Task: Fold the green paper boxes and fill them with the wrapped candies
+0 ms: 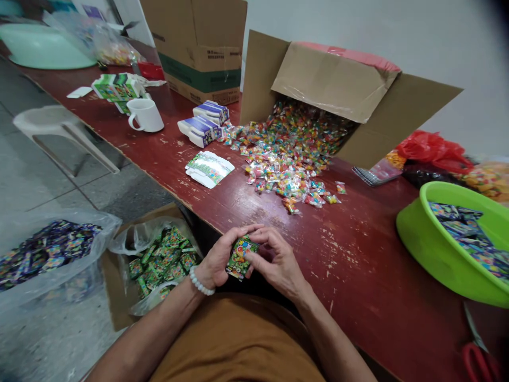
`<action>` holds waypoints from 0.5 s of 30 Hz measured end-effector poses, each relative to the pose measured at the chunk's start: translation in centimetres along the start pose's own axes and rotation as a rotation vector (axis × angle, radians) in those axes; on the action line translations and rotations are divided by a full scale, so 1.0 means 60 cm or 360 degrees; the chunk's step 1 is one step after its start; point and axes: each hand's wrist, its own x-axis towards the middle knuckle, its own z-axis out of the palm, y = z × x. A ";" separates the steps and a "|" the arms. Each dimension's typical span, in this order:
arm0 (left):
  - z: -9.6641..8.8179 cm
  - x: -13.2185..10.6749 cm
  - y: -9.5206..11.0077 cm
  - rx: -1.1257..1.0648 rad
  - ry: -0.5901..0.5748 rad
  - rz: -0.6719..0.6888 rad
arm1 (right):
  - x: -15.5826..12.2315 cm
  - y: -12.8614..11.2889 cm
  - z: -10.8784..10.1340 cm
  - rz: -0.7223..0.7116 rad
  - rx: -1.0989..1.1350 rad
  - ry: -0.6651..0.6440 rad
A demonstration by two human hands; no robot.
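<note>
Both my hands hold one small green printed box (239, 258) at the near edge of the red table (358, 265). My left hand (220, 258) wraps its left side, a white bead bracelet on the wrist. My right hand (278, 260) grips its right side, fingers curled over the top. Beyond them a pile of small colourful candy packets (286, 154) spills from a tipped cardboard box (338, 85). A flat unfolded box blank (209, 168) lies left of the pile.
A lime green basin (445, 254) of packets sits at right, red scissors (479, 363) near it. A white mug (145, 114), purple boxes (204, 124) and another carton (199, 48) stand behind. On the floor at left are a carton of green boxes (161, 262) and a plastic bag (47, 254).
</note>
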 end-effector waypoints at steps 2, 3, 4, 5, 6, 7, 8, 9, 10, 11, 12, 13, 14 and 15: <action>0.002 0.001 0.002 -0.0078 0.0071 -0.0011 | -0.003 0.001 0.005 -0.0069 -0.0271 -0.0042; 0.002 0.001 0.002 -0.0105 0.0109 0.0000 | -0.004 0.001 0.008 -0.0121 -0.0417 -0.0075; 0.001 0.002 0.001 -0.0130 0.0138 0.0012 | -0.005 0.000 0.011 -0.0178 -0.0554 -0.0098; -0.002 0.003 -0.001 -0.0158 0.0152 0.0016 | -0.005 -0.001 0.014 -0.0237 -0.0679 -0.0111; -0.006 0.003 -0.004 -0.0192 0.0159 0.0013 | -0.005 -0.002 0.018 -0.0294 -0.0792 -0.0117; -0.012 0.004 -0.007 -0.0229 0.0164 0.0017 | -0.005 -0.002 0.022 -0.0345 -0.0897 -0.0131; -0.020 0.005 -0.012 -0.0265 0.0164 0.0019 | -0.004 -0.002 0.026 -0.0386 -0.0991 -0.0158; -0.029 0.006 -0.016 -0.0307 0.0165 0.0027 | -0.003 0.000 0.032 -0.0421 -0.1070 -0.0197; -0.039 0.006 -0.021 -0.0352 0.0162 0.0039 | -0.002 0.002 0.038 -0.0459 -0.1127 -0.0240; -0.048 0.005 -0.025 -0.0396 0.0160 0.0045 | 0.000 0.005 0.044 -0.0503 -0.1158 -0.0278; -0.058 0.003 -0.029 -0.0438 0.0162 0.0056 | 0.002 0.008 0.051 -0.0550 -0.1164 -0.0306; -0.067 0.000 -0.033 -0.0477 0.0165 0.0064 | 0.004 0.011 0.058 -0.0591 -0.1151 -0.0320; -0.074 -0.004 -0.035 -0.0508 0.0164 0.0065 | 0.007 0.013 0.065 -0.0620 -0.1127 -0.0323; -0.080 -0.009 -0.037 -0.0531 0.0160 0.0072 | 0.009 0.015 0.071 -0.0640 -0.1097 -0.0331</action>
